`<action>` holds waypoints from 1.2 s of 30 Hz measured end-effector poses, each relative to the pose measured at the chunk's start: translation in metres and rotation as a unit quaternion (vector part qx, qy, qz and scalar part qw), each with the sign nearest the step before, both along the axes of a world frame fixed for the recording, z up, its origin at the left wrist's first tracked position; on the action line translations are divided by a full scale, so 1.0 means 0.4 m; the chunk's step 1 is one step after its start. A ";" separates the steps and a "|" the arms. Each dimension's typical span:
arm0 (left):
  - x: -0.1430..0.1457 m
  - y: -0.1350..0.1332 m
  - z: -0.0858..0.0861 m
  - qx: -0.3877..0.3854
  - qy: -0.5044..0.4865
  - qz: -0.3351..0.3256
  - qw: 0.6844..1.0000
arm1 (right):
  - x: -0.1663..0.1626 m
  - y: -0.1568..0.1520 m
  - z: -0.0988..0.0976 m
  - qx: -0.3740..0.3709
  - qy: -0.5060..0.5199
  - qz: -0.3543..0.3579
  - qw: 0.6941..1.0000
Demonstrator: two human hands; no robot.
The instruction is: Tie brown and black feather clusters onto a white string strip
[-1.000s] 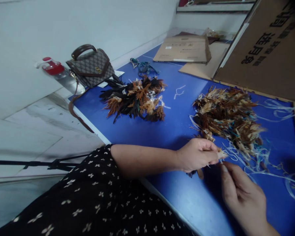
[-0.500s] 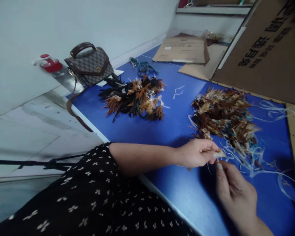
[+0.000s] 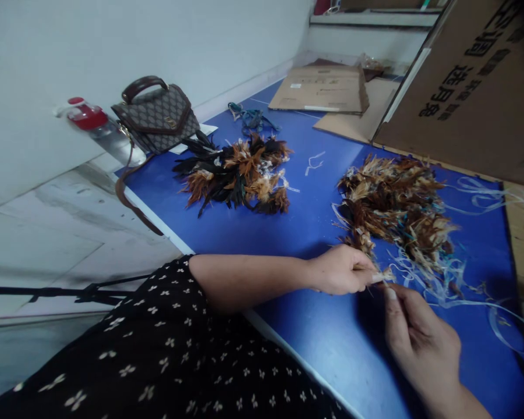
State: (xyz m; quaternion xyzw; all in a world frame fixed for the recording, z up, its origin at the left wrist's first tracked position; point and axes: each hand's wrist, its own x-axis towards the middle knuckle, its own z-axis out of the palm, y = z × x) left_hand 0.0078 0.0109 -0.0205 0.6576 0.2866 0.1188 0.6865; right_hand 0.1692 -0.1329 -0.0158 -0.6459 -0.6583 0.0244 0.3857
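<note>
My left hand (image 3: 340,270) rests on the blue table (image 3: 314,233) with its fingers pinched on a small bunch of feathers (image 3: 382,274) at the near edge of a brown and tan feather pile (image 3: 397,212). My right hand (image 3: 419,340) comes from the lower right, its fingers closed in a pinch right at the bunch's tip, on a thin pale strand I can barely make out. A second pile of black and orange feathers (image 3: 238,174) lies farther left on the table.
Pale plastic strands (image 3: 475,291) are strewn right of the hands. A patterned handbag (image 3: 155,119) and a red-capped bottle (image 3: 96,125) sit at the table's far left corner. Flattened cardboard (image 3: 323,87) and a large cardboard sheet (image 3: 475,87) stand at the back right.
Both hands stay together at the feather bunch; the left hand's grip has shifted slightly and the right hand's fingers have closed in on the bunch's tip. The view has drifted a little.
</note>
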 end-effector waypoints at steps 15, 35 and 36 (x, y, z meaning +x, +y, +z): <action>0.015 -0.018 -0.004 0.283 -0.090 0.095 0.950 | -0.012 -0.001 0.003 0.016 -0.041 0.004 0.999; 0.002 0.021 0.026 0.279 -0.125 -0.013 0.952 | 0.060 0.018 0.012 -0.101 0.065 0.082 0.989; 0.003 0.020 0.020 0.316 -0.104 0.000 0.943 | 0.059 0.015 0.008 -0.086 0.041 0.086 0.992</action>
